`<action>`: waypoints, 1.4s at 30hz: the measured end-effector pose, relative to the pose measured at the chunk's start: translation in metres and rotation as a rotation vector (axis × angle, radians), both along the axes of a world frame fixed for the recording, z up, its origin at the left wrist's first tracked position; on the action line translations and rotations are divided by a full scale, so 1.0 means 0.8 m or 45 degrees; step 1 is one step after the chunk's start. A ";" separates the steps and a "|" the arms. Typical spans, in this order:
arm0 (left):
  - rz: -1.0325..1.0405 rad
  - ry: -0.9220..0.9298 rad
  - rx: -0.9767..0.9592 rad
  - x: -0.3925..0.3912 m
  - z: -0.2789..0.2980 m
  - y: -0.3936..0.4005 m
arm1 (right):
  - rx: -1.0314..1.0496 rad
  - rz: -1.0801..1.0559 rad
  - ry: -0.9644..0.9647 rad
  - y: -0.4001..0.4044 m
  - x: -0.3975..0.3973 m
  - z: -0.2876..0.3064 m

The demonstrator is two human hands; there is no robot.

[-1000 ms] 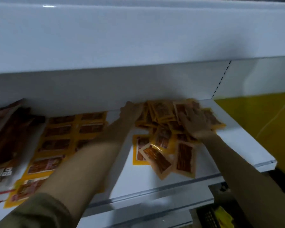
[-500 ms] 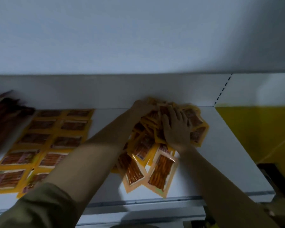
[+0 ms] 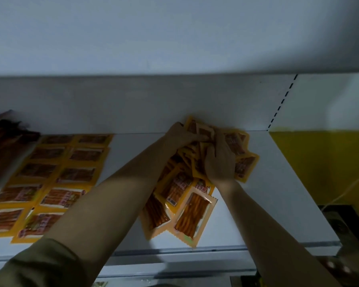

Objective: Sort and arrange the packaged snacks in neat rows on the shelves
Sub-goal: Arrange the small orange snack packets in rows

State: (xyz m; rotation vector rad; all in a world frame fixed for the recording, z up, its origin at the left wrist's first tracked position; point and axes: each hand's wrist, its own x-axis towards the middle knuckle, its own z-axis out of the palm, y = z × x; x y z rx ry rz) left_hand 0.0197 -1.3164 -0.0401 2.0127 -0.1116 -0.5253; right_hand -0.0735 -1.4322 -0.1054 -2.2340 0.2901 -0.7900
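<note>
Yellow wall point(image 3: 319, 162) w/ pale cable point(image 3: 350, 187) at right

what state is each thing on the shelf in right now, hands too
loose packets: jumbled, overlapping heap, not in rows
laid-out packets: flat, in two neat columns on the left
dark packets: piled at far left, too blurred to tell more
left hand: fingers curled into the top of the heap
right hand: curled on the heap's right side
shelf: white, bare at right

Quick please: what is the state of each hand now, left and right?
Left hand: fingers curled into the packet pile, gripping packets.
Right hand: pressed on the pile, fingers bent over packets; grip unclear.
</note>
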 end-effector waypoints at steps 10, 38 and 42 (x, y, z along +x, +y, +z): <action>0.061 -0.064 -0.249 -0.001 -0.029 0.025 | 0.351 0.028 0.089 0.001 -0.008 0.013; 0.628 0.134 -1.396 -0.076 -0.026 0.158 | -0.130 -0.043 0.067 0.008 -0.010 0.007; 0.664 0.243 -1.450 -0.089 -0.015 0.168 | -0.443 -0.014 -0.220 0.017 -0.019 0.015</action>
